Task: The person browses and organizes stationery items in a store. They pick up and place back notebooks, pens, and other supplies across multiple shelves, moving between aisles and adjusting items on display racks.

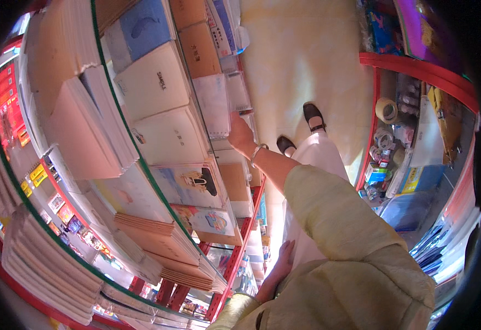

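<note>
My right hand point(240, 133), with a bangle at its wrist, is at the left shelving, its fingers closed at the lower right corner of a pale notebook point(211, 103) with holes along its edge. Part of the fingers is hidden. Beside this notebook lie brown-covered notebooks point(199, 51) and a small spiral-bound notebook point(238, 91). My left hand point(282, 258) hangs low beside my pale trouser leg, apart from the shelf; its fingers are partly hidden. Larger cream notebooks point(156, 82) and a notebook with a cartoon figure point(199, 181) lie on the level to the left.
Green-edged shelves at left hold stacked paper pads point(88, 123) and brown notebooks point(162, 243). A red metal upright point(236, 264) stands low in the middle. At right, a red-framed shelf point(422, 68) holds tape rolls point(387, 110) and folders. Tiled floor point(294, 53) runs between.
</note>
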Demonstrator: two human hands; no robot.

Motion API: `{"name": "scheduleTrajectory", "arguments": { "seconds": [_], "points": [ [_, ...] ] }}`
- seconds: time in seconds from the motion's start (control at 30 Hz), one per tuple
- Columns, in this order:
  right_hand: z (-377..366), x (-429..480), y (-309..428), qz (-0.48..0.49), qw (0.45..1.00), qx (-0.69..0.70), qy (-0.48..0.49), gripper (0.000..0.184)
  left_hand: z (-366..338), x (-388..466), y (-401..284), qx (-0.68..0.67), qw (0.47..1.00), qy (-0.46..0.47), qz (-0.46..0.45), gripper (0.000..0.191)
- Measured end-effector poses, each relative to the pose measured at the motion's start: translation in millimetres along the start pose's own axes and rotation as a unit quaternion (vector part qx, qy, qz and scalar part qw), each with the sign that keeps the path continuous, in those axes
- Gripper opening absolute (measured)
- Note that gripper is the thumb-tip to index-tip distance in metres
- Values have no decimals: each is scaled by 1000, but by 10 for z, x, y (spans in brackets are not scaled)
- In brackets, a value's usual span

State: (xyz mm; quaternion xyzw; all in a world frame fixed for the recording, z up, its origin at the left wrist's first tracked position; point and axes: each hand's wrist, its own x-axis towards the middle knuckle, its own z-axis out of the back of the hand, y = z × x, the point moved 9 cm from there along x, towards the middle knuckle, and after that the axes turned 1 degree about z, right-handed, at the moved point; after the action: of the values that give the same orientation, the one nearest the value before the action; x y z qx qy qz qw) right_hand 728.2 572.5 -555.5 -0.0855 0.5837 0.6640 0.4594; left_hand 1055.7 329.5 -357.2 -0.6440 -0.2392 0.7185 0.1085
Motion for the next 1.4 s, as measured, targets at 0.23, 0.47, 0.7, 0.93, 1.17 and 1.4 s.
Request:
{"name": "scheduleTrajectory", "arguments": {
  "seconds": [0.23, 0.47, 0.7, 0.93, 1.17, 1.4],
  "points": [
    [57, -570, -738, 160, 983, -88, 15, 33, 192, 33, 177, 43, 996, 18, -72, 68],
    [1327, -1752, -907, 11, 995, -81, 65, 22, 421, 480, 622, 222, 968, 56, -103, 58],
    [2087, -2338, -441, 13, 999, 34, -1, 16, 1076, 754, 28, 255, 958, 100, -82, 55],
    [2631, -2760, -37, 63, 994, 79, -35, 18, 1526, 935, -688, 313, 938, 139, -48, 52],
    [3149, -2920, 228, 81, 981, 173, -22, 19, 1709, 1095, -1769, 345, 917, 188, -66, 48],
    [4028, -3090, 788, 137, 974, 175, -51, 23, 1237, 1352, -3560, 252, 924, 139, -252, 45]
  ]
}}
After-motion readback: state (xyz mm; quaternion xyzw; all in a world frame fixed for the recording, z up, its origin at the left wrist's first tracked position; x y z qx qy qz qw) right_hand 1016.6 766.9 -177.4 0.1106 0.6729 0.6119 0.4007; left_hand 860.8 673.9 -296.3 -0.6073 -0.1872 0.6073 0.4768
